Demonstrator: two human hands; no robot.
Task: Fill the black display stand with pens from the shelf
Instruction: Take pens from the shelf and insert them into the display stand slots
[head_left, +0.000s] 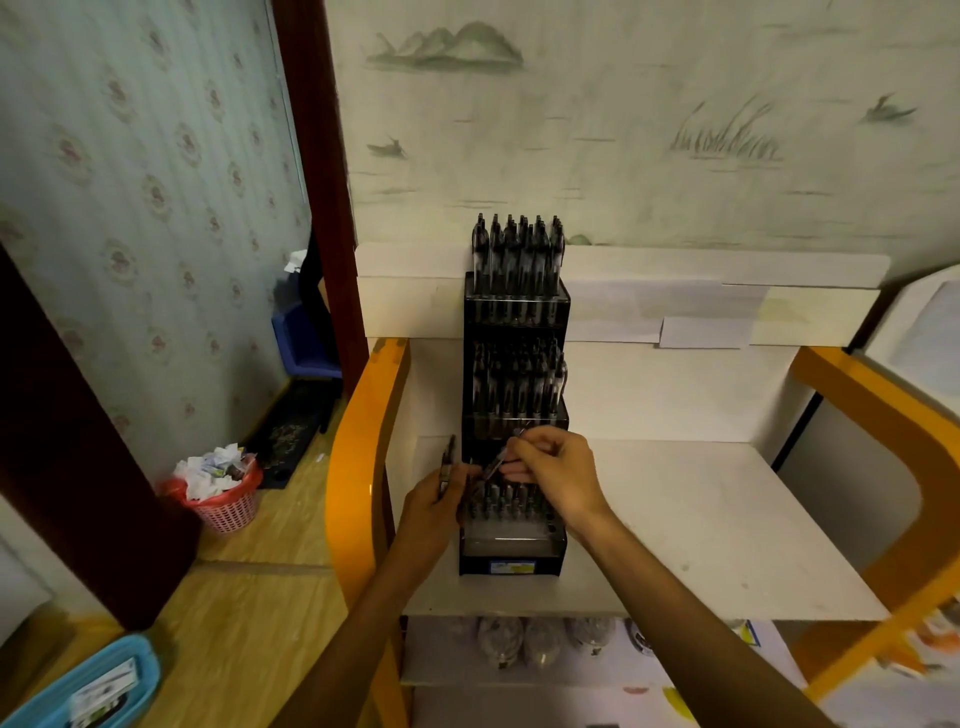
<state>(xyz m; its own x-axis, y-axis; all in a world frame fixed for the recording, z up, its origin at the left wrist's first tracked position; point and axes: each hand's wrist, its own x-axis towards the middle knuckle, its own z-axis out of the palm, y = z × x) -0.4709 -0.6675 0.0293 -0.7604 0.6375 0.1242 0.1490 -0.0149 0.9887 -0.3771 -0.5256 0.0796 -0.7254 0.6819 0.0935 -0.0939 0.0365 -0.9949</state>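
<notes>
White shelf (727, 519) against the wallpaper: your stand (514, 312) sits there, top tiers full. Left hand (434, 501) grips spare pens (448, 462) as stock, right hand (556, 475) pinches one pen (496, 462) over the bottom row.

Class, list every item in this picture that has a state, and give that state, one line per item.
Black display stand: upright on the shelf, top two tiers full, bottom tier partly filled.
Left hand: grips spare pens.
Right hand: pinches one pen, tilted over the bottom tier.
Pink waste basket: heaped with paper.
</notes>
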